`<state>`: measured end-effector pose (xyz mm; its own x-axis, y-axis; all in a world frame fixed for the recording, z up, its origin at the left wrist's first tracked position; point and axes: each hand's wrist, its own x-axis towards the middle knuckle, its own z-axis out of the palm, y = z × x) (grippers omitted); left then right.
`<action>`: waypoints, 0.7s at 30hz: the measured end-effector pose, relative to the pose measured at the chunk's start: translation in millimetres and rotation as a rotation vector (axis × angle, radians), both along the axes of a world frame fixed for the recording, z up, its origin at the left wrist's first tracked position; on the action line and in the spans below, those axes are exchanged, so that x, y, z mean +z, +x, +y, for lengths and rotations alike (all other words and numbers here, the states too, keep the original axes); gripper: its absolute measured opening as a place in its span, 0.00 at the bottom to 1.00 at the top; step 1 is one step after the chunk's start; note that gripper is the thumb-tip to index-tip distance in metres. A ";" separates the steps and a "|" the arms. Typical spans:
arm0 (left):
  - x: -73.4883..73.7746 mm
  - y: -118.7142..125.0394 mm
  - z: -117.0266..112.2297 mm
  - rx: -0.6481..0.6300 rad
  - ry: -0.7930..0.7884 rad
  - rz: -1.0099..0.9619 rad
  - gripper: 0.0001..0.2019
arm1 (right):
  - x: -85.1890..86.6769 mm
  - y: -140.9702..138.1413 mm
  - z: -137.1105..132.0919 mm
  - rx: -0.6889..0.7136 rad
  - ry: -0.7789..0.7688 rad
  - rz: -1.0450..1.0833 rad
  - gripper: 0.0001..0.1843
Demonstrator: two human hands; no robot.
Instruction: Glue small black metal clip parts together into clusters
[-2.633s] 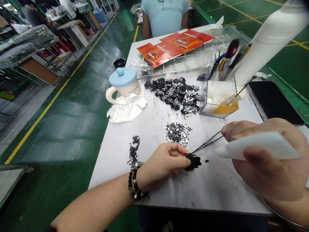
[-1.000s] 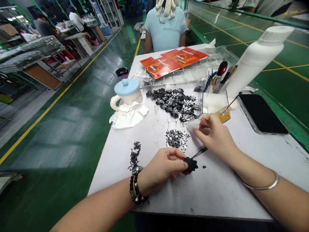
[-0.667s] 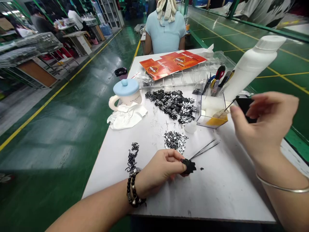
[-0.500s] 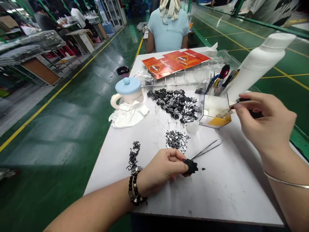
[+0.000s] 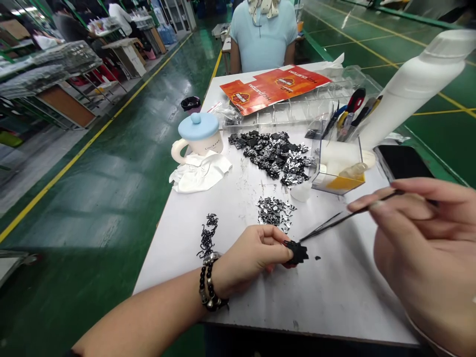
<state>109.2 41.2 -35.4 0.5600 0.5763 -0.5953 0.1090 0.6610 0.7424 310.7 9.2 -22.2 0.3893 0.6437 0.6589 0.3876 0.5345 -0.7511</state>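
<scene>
My left hand [image 5: 256, 255] pinches a small black plastic part [image 5: 297, 253] low over the white table. My right hand [image 5: 420, 243] has its thumb and fingers closed on a slim dark tool like tweezers [image 5: 362, 212], whose tip meets the upper edge of the black part. A thin metal prong shows just behind this tool; whether it belongs to separate tweezers I cannot tell. A tiny dark piece [image 5: 317, 258] lies right of the part. Beyond my left hand are a pile of small shiny metal pieces [image 5: 274, 212] and a row of black curved pieces [image 5: 208, 235].
A heap of black parts [image 5: 273, 153] lies farther back. Around it stand a lidded mug [image 5: 201, 136] by a white cloth [image 5: 201, 171], a clear tool holder [image 5: 338, 163], a white bottle [image 5: 416, 94] and a phone [image 5: 403, 162]. A person [image 5: 263, 37] sits beyond the table.
My right hand has moved from beside the tool holder toward me and down, bringing the slim dark tool to the black part. My left hand keeps its hold.
</scene>
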 end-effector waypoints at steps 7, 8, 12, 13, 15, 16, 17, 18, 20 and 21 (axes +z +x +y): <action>-0.7 -1.4 -0.6 -0.017 -0.003 -0.026 0.09 | -2.5 -16.5 -2.7 0.076 -0.070 0.036 0.20; -0.4 -1.5 -0.6 -0.021 -0.003 -0.024 0.09 | -2.4 -15.2 -3.1 0.072 -0.085 0.035 0.20; 0.3 -1.2 -0.6 -0.024 0.003 -0.021 0.08 | -2.3 -14.5 -4.0 0.061 -0.118 0.027 0.19; 0.4 -1.1 -0.7 -0.022 0.003 -0.020 0.08 | -2.4 -14.8 -4.0 0.054 -0.120 0.031 0.19; 0.5 -0.8 -0.9 -0.016 0.000 -0.015 0.08 | -2.6 -14.7 -4.3 0.048 -0.109 0.053 0.19; 0.5 -0.7 -0.9 -0.014 -0.001 -0.012 0.08 | -2.6 -14.2 -4.5 0.055 -0.102 0.071 0.19; 0.6 -0.6 -1.0 -0.014 -0.001 -0.009 0.08 | -2.5 -13.6 -4.8 0.070 -0.106 0.092 0.18; 0.7 -0.5 -0.9 -0.013 0.000 -0.008 0.08 | -2.4 -12.9 -5.2 0.094 -0.114 0.112 0.18; 1.0 -0.3 -0.8 -0.013 0.001 -0.005 0.08 | -1.9 -11.8 -6.2 0.155 -0.157 0.149 0.17; 1.1 -0.2 -0.7 -0.014 0.002 -0.001 0.08 | -1.5 -11.6 -6.7 0.185 -0.182 0.158 0.17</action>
<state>109.0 40.4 -34.3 0.5682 0.5697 -0.5938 0.1176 0.6580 0.7438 299.1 2.5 -23.7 0.3425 0.8151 0.4671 0.1670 0.4365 -0.8841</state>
